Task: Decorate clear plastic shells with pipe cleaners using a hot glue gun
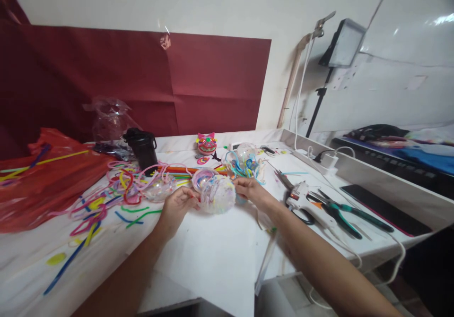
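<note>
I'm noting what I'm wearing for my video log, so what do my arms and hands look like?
Your left hand and right hand are gloveless; no sleeve, watch or bracelet shows on either forearm. Rings are too small to tell.

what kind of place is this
Probably a home or small-workshop craft table: colorful fuzzy stems are strewn over the white tabletop, a glue gun and green-handled pliers lie to the right, and both hands hold a clear decorated ball.
</note>
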`<state>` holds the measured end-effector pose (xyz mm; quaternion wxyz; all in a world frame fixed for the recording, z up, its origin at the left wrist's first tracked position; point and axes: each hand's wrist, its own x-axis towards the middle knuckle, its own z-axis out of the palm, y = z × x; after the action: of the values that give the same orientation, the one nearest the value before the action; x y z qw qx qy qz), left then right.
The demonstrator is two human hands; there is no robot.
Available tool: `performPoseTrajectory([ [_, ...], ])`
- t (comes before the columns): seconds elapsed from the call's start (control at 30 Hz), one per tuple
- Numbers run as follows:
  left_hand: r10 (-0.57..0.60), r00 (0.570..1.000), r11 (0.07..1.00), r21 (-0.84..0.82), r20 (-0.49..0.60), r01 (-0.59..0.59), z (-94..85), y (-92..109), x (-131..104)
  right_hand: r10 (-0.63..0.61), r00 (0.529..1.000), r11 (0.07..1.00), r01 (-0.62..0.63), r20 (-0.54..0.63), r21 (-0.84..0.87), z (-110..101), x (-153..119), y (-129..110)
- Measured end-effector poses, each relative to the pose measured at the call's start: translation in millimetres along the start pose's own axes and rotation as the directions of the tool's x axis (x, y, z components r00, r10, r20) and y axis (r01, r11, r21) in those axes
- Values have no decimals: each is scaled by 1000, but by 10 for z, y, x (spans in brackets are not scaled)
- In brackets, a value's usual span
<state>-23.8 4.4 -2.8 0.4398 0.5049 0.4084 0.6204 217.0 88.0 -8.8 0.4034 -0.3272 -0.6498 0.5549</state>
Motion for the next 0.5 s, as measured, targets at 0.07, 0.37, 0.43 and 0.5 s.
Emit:
performPoseTrajectory([
  [0.07, -2, 1000, 1000, -3, 11, 2, 6, 5, -3, -1, 1000, 1000, 1, 0, -3, -1, 6, -1],
  [0.37, -3, 1000, 1000, -3, -7, 3, -3, 1, 17, 34, 999, 998, -33, -26, 51, -12, -24, -72],
  [0.43, -10, 1000, 1000, -11, -23, 9, -14, -12, 27, 65, 997, 995, -63, -28, 81, -20, -32, -71],
  [0.5, -16, 1000, 1000, -20, -25, 16, -17, -19, 29, 101, 995, 989, -98, -23, 108, -27, -33, -60],
])
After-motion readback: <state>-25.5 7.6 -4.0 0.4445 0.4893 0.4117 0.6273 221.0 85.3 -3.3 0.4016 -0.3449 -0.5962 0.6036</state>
